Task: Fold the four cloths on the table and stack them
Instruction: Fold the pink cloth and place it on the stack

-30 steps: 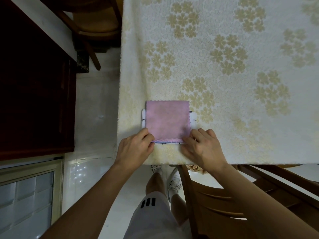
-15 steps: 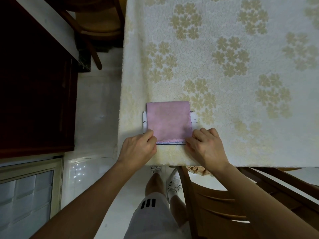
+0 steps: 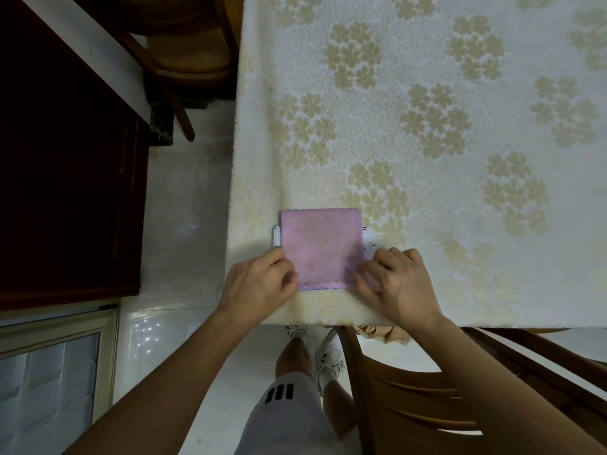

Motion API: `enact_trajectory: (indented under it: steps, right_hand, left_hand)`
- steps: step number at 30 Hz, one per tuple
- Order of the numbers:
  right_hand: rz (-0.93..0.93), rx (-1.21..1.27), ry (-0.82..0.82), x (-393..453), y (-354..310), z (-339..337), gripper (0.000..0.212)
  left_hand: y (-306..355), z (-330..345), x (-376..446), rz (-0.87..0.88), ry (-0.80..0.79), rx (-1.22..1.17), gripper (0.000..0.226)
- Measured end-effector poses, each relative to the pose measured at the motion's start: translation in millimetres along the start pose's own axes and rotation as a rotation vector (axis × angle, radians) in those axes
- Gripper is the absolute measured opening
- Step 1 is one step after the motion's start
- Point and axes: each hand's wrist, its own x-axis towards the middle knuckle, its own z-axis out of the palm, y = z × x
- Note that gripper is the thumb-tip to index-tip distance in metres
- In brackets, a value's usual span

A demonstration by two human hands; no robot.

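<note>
Currently, the left hand (image 3: pixel 259 284) rests at the near-left corner of the folded pink cloth (image 3: pixel 320 246), fingers curled and pinching its edge. The right hand (image 3: pixel 399 284) lies at the near-right corner, fingers bent and pressing down. White cloth edges (image 3: pixel 276 234) protrude beneath, near the front edge of the floral tablecloth (image 3: pixel 427 142).

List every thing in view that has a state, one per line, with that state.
Pink square folded cloth: folded flat, topmost on the stack near the table's front edge.
White cloths beneath with dark markings: folded, edges peeking out left and right of the pink one.
Left hand: fingers on the stack's near left corner.
Right hand: fingers on the stack's near right corner.
Cream floral tablecloth: spread flat, draped over the table's edge.
</note>
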Motion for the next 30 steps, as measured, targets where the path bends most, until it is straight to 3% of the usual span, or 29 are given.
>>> enact_trajectory:
  steps: [5,11,19,23,27,30]
  right_hand:
    - [0.05,-0.075,-0.018,46,23,-2,0.025]
    - [0.056,-0.13,-0.165,89,30,8,0.025]
    - [0.091,-0.109,-0.192,102,30,24,0.035]
    - [0.101,-0.085,-0.193,103,28,20,0.025]
    - [0.109,-0.081,-0.181,102,30,10,0.031]
    - [0.122,-0.114,-0.205,98,34,11,0.013]
  left_hand:
    - [-29,-11,50,-0.007,0.047,0.025,0.022]
    - [-46,-18,95,-0.04,-0.097,0.108,0.01]
    - [-47,-14,111,-0.053,-0.212,0.08,0.014]
    - [-41,-16,114,-0.075,-0.248,0.079,0.011]
    - [-35,-18,115,-0.109,-0.219,0.048,0.008]
    - [-33,-17,117,-0.108,-0.207,0.028,0.008]
